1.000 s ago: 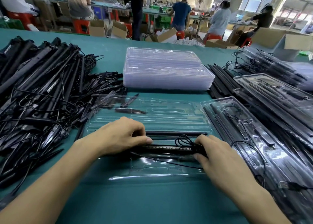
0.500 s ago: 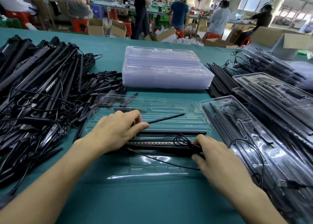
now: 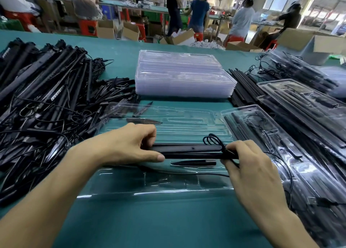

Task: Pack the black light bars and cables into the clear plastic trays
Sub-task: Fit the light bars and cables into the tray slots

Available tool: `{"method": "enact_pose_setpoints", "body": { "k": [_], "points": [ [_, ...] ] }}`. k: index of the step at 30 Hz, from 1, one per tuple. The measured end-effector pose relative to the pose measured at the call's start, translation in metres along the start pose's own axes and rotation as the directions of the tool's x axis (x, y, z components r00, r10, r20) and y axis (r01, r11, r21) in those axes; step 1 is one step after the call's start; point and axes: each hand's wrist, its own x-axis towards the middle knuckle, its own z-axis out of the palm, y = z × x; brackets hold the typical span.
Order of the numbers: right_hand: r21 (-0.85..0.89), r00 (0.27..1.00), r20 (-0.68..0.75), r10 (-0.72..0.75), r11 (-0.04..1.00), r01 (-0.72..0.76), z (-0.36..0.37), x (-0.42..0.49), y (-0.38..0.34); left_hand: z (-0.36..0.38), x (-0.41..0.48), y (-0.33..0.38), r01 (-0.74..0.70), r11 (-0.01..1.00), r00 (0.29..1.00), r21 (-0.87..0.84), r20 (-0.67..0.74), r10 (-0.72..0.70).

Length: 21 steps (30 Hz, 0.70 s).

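Head view: the left hand (image 3: 131,144) and right hand (image 3: 249,165) hold one black bar (image 3: 187,151) between them, crosswise above the open tray (image 3: 187,124) that lies on the green table (image 3: 149,219). The left hand grasps the bar's left end, fingers curled over the top and thumb stretched along the near side. The right hand grips the right end, fingers wrapped round it from the far side. Whether the bar touches the tray or is just above it cannot be told.

A coiled cable (image 3: 213,140) stands up from the bar just beside the right fingertips, and one strand of it crosses the right fingers and trails along the tray's near part. A small black piece (image 3: 192,162) lies in a tray slot just near of the bar, between the two hands.

Left of the tray is a big pile of bars and cables (image 3: 46,97), its edge touching the tray's left end. Beyond the tray sits a stack of empty trays (image 3: 183,75). To the right lie filled trays (image 3: 280,135), the nearest just beside the right hand. People work at benches far behind.
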Motion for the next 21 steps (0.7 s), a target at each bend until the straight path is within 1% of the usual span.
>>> {"method": "enact_pose_setpoints", "body": {
  "k": [2,5,9,10,12,15,16,17,18,19,20,21],
  "points": [
    [0.032,0.999,-0.038,0.004,0.999,-0.002,0.0,0.001,0.0,0.003,0.002,0.0,-0.012,1.0,1.0,-0.004,-0.025,0.012],
    [0.07,0.999,-0.052,0.009,0.998,-0.005,0.001,0.001,0.003,0.002,0.003,0.001,0.003,0.999,0.999,-0.049,-0.032,-0.004],
    [0.178,0.997,0.035,0.073,0.981,-0.078,-0.002,-0.01,0.011,-0.006,0.0,0.001,0.057,0.998,0.998,-0.012,0.039,-0.056],
    [0.213,0.996,0.034,0.084,0.973,-0.09,-0.004,-0.012,0.012,-0.007,-0.001,0.002,0.059,0.998,0.996,-0.012,0.063,-0.058],
    [0.266,0.995,-0.03,0.096,0.96,-0.085,-0.008,-0.017,0.013,-0.006,0.0,0.005,0.067,0.997,0.993,-0.038,0.096,-0.063],
    [0.251,0.972,-0.231,0.053,0.968,0.007,-0.021,-0.02,0.013,-0.002,0.001,0.005,0.132,0.976,0.985,-0.176,0.136,-0.109],
    [0.255,0.966,-0.255,0.037,0.967,0.03,-0.026,-0.018,0.014,-0.002,0.001,0.004,0.159,0.964,0.982,-0.212,0.132,-0.133],
    [0.286,0.975,-0.22,0.022,0.957,0.043,-0.032,-0.016,0.014,-0.002,0.001,0.001,0.189,0.95,0.98,-0.25,0.114,-0.164],
    [0.348,0.992,-0.123,-0.012,0.936,0.054,-0.037,-0.014,0.014,-0.002,0.001,-0.001,0.218,0.927,0.976,-0.305,0.095,-0.198],
    [0.407,0.996,0.021,-0.081,0.911,0.066,-0.041,-0.013,0.014,-0.003,0.001,-0.004,0.243,0.895,0.97,-0.374,0.087,-0.227],
    [0.44,0.971,0.175,-0.164,0.895,0.072,-0.042,-0.012,0.014,-0.003,0.001,-0.005,0.26,0.86,0.965,-0.44,0.09,-0.246],
    [0.451,0.927,0.296,-0.23,0.889,0.076,-0.043,-0.013,0.013,-0.004,0.001,-0.006,0.27,0.826,0.962,-0.495,0.097,-0.256]
  ]
}}
